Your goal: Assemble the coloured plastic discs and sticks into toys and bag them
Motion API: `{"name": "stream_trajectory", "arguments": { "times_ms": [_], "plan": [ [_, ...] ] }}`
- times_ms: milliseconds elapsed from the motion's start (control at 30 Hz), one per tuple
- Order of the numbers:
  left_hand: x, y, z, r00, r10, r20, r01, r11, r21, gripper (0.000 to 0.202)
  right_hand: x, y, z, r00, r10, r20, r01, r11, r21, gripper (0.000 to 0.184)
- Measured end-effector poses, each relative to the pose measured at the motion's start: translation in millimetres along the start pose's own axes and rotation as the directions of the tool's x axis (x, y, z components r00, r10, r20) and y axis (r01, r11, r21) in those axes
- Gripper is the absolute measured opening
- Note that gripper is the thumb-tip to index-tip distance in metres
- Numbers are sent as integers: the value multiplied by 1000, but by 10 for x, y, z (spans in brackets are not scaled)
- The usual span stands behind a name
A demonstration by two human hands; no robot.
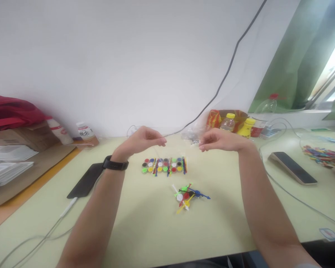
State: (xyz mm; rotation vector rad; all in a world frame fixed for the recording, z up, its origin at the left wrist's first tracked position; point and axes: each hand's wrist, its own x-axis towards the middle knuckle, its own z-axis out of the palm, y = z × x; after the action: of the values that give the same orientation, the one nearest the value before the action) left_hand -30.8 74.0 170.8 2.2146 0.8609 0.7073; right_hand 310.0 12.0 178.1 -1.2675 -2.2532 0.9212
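My left hand [147,140], with a black watch [115,163] on its wrist, is raised over the table with thumb and fingertips pinched. Facing it, my right hand [219,140] pinches in the same way. A faint see-through film [178,150], like thin plastic, seems to hang between the fingertips; its outline is hard to make out. Below the hands lie coloured round discs [160,169] in rows, with bundles of thin coloured arrows [169,167] among them. Closer to me is a loose pile of spinner arrows and discs [187,196] in white, green, red, yellow, black and blue.
A black phone [85,181] with a cable lies left, another phone [294,169] right. Bottles [86,134] and a cardboard box [22,137] stand at the left. Along the wall are crumpled clear plastic [195,134] and yellow-capped bottles [246,127]. Colourful small pieces [319,155] lie far right.
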Motion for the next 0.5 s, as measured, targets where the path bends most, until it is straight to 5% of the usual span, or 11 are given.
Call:
{"name": "stream_trajectory", "arguments": {
  "times_ms": [267,367,500],
  "plan": [
    [-3,-137,-57,973,-75,219,28,977,211,39,-52,-28,-22,994,2,-113,4,999,50,57],
    [21,-45,54,998,18,63,-27,989,147,56,-56,-78,2,994,-14,-107,16,1000,18,57],
    [49,177,215,988,137,-71,-129,986,109,38,-42,-125,24,995,-54,-83,51,998,-41,53]
  ]
}}
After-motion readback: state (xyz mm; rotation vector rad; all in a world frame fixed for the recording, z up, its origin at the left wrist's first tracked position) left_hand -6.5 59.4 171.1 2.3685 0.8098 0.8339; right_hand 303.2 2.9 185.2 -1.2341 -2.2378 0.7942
